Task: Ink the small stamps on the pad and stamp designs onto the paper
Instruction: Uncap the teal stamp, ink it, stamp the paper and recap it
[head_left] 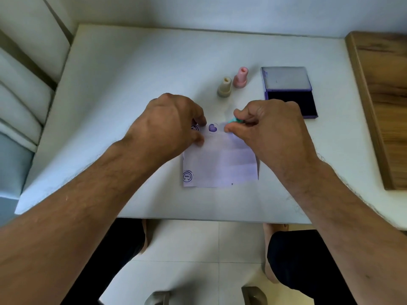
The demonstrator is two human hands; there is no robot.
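A small white paper (pixel 220 161) lies on the white table (pixel 132 73). It carries a purple heart print (pixel 212 128), a round print at its far left corner partly under my fingers, and a round face print (pixel 187 176) at its near left corner. My left hand (pixel 169 122) presses down on the paper's far left part. My right hand (pixel 271 130) pinches a small teal stamp (pixel 235 121) just above the paper's far right corner. A beige stamp (pixel 224 87) and a pink stamp (pixel 240 77) stand upright beyond the paper. The open purple ink pad (pixel 291 104) sits to the right.
A wooden board (pixel 383 102) lies along the table's right side. A cushioned seat is at the left. The near table edge runs just above my knees, with tiled floor below.
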